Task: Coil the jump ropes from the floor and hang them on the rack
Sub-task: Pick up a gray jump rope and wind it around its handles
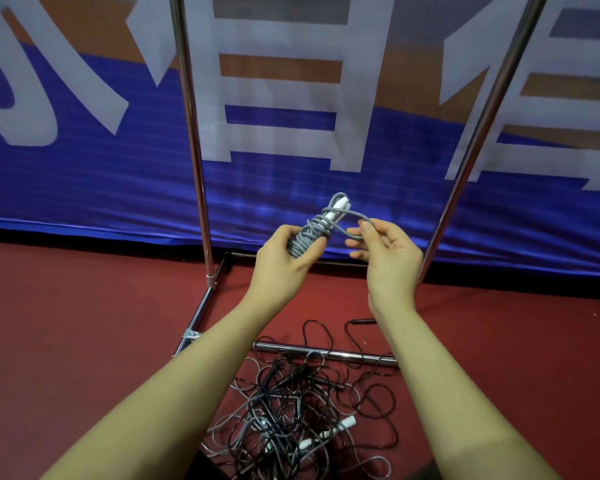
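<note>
Open gap between rack uprights (194,140), tangled ropes (291,410) covering floor below

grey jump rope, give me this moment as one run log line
left hand: grips coiled grey jump rope | right hand: pinches its end loop | tangled black and grey ropes: on red floor | hung: none seen

Only text in view: large white characters on the blue-and-orange banner (291,188) behind the rack poles. They're cropped by the frame top and partly hidden, so none reads as a whole. No labels, brands or numbers legible elsewhere.
</note>
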Motion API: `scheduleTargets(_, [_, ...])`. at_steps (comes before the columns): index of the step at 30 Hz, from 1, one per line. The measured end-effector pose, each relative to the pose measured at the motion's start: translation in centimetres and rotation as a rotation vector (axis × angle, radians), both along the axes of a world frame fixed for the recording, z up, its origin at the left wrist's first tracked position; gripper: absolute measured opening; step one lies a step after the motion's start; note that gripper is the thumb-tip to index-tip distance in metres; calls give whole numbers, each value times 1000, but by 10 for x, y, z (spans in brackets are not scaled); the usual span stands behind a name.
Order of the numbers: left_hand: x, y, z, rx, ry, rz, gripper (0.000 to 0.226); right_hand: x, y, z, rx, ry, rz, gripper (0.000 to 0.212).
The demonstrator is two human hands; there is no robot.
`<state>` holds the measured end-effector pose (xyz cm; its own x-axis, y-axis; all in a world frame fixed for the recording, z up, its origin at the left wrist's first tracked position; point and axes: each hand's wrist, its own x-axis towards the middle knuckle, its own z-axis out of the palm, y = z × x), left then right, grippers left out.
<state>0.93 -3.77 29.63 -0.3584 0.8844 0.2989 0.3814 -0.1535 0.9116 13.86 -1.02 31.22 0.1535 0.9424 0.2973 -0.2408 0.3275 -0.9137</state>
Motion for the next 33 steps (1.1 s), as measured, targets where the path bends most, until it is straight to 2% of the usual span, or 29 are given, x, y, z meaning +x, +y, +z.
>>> scheduleTargets(5, [13, -5, 12, -49, -439, -61, 21, -4, 4, -4, -43, -27, 13, 18])
scheduleTargets(9, [14, -11, 15, -105, -567, -204, 22, -3, 5, 0, -75, 88, 138, 16])
scheduleTargets(10, [13, -10, 14, -98, -548, -224, 22, -2, 4, 1, -90, 121, 173, 14])
scheduleTargets(12, [9, -9, 14, -79, -378, -207, 23, 3, 4, 2, -112, 170, 214, 12])
scheduleTargets(17, [14, -6, 13, -41, -3, -39, 30, 0, -2, 4, -113, 212, 261, 15])
scheduleTargets(20, [22, -8, 15, -75, 28, 79, 35, -6, -5, 4, -96, 187, 297, 18])
scheduleTargets(24, [17, -9, 17, -120, 120, 119, 33, -7, -7, 4, -87, 133, 373, 21])
scheduleTargets(26, [11, -4, 15, -166, 41, 121, 38, -6, -7, 4, -81, 125, 416, 22])
scheduleTargets(29, [6, 4, 14, -235, -198, 70, 51, -2, -5, 5, -72, 124, 461, 23])
scheduleTargets(33, [7, -4, 23, -362, -630, -213, 52, 2, -3, 3, -76, 103, 468, 23])
